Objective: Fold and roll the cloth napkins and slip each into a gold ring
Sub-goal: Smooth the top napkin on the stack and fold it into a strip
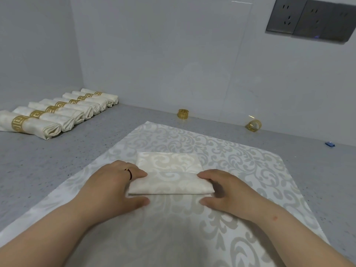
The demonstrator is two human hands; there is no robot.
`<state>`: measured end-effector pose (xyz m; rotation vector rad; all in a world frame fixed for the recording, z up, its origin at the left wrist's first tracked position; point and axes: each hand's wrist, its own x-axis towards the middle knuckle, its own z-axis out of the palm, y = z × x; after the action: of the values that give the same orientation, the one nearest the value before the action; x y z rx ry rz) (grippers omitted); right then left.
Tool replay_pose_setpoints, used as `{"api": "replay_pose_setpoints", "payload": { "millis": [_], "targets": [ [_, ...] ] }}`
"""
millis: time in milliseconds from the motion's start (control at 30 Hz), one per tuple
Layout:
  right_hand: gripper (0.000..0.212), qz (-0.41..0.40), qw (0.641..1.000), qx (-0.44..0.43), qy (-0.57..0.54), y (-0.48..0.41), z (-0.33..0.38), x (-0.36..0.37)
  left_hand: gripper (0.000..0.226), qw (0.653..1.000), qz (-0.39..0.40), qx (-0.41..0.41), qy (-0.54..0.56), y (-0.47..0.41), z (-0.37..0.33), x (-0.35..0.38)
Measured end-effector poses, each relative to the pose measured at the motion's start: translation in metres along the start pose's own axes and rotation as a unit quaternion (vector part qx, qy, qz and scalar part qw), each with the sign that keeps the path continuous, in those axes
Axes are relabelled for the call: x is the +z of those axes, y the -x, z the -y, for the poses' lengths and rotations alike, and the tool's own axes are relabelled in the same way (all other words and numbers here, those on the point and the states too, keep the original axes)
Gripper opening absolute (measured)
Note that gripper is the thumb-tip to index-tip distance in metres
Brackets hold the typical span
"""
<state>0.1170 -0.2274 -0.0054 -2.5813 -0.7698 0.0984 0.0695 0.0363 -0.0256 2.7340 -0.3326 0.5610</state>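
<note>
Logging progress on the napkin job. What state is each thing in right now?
Napkin: partly rolled, both ends held.
Left hand: gripping roll's left end.
Right hand: gripping roll's right end.
Finished napkins: rolled, ringed, in a row.
Two gold rings: empty, by the wall.

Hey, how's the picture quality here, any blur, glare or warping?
Head view: even, soft light; faint shadows under both hands, left hand and right hand, at the folded napkin. Wide-angle warping bends the counter edge and tilts the wall sockets. A small glint sits beside the right gold ring. Overall slightly soft.
</note>
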Motion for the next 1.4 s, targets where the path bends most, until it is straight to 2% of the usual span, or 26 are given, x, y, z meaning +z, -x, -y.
{"api": "replay_pose_setpoints", "payload": {
  "millis": [67, 100, 167, 200, 267, 400, 467, 533, 600, 700, 800, 867, 933, 1000, 1033, 1100, 1167, 1233, 1300, 1367, 1400],
  "targets": [
    [0.048, -0.021, 1.000, -0.010, 0.012, -0.002, -0.002, 0.001, 0.086, 1.000, 0.018, -0.016, 0.018, -0.001, 0.002, 0.002],
    [0.044, -0.036, 0.999, -0.014, 0.020, -0.004, -0.002, 0.002, 0.076, 0.999, 0.023, -0.020, 0.031, -0.001, 0.002, 0.002],
    [0.034, -0.057, 0.998, -0.025, 0.020, -0.007, -0.003, 0.006, 0.042, 0.997, 0.027, -0.039, 0.061, 0.000, 0.000, 0.002],
    [0.027, -0.063, 0.998, -0.027, 0.012, -0.007, -0.003, 0.007, 0.033, 0.995, 0.021, -0.050, 0.082, 0.000, -0.002, 0.000],
    [0.015, -0.077, 0.996, -0.022, -0.033, -0.007, -0.002, 0.004, 0.036, 0.990, -0.008, -0.068, 0.125, 0.001, -0.004, -0.001],
    [0.017, -0.097, 0.977, 0.015, -0.189, -0.005, 0.000, 0.000, 0.025, 0.953, -0.062, -0.138, 0.263, 0.000, -0.009, -0.003],
    [0.011, -0.093, 0.965, 0.042, -0.240, -0.007, 0.001, 0.003, 0.021, 0.941, -0.057, -0.155, 0.297, -0.002, -0.009, -0.002],
    [0.009, -0.099, 0.959, 0.078, -0.254, -0.012, 0.001, 0.009, 0.023, 0.942, -0.056, -0.157, 0.290, -0.004, -0.008, 0.001],
    [0.016, -0.120, 0.958, 0.096, -0.243, -0.016, 0.004, 0.013, 0.023, 0.946, -0.073, -0.167, 0.267, -0.006, -0.006, 0.003],
    [0.031, -0.160, 0.973, 0.080, -0.142, -0.019, 0.003, 0.020, 0.029, 0.961, -0.099, -0.164, 0.198, -0.007, -0.008, 0.003],
    [0.026, -0.231, 0.973, -0.024, -0.017, -0.020, 0.004, 0.020, 0.027, 0.985, -0.102, -0.061, 0.124, -0.005, -0.006, 0.004],
    [0.019, -0.239, 0.962, -0.120, 0.060, -0.020, 0.002, 0.019, 0.010, 0.993, -0.085, -0.017, 0.080, -0.005, -0.003, 0.004],
    [0.026, -0.189, 0.961, -0.175, 0.102, -0.016, -0.001, 0.018, 0.036, 0.998, -0.059, 0.009, 0.038, -0.003, 0.000, 0.004],
    [0.050, -0.105, 0.976, -0.165, 0.100, -0.013, 0.004, 0.017, 0.048, 0.999, -0.024, 0.020, -0.019, -0.003, 0.001, 0.008],
    [0.058, -0.097, 0.978, -0.159, 0.096, -0.012, 0.001, 0.017, 0.053, 1.000, -0.002, 0.013, -0.028, -0.003, 0.000, 0.008],
    [0.056, -0.100, 0.980, -0.145, 0.095, -0.013, -0.003, 0.018, 0.055, 0.999, 0.008, 0.009, -0.030, -0.005, 0.004, 0.010],
    [0.055, -0.129, 0.976, -0.141, 0.104, -0.017, 0.000, 0.020, 0.047, 0.999, -0.004, 0.014, -0.039, -0.007, 0.005, 0.009],
    [0.061, -0.131, 0.977, -0.138, 0.101, -0.016, 0.002, 0.019, 0.042, 1.000, -0.016, 0.013, 0.006, -0.007, 0.001, 0.004],
    [0.048, -0.131, 0.983, -0.116, 0.057, -0.012, 0.005, 0.015, 0.035, 0.996, -0.036, -0.017, 0.080, -0.005, -0.002, 0.001],
    [0.019, -0.114, 0.989, -0.083, -0.048, -0.007, 0.006, 0.009, 0.018, 0.986, -0.049, -0.065, 0.145, -0.003, -0.005, -0.001],
    [0.020, -0.115, 0.985, -0.067, -0.107, -0.005, 0.007, 0.007, 0.012, 0.979, -0.053, -0.084, 0.176, -0.002, -0.006, 0.001]
  ]
}}
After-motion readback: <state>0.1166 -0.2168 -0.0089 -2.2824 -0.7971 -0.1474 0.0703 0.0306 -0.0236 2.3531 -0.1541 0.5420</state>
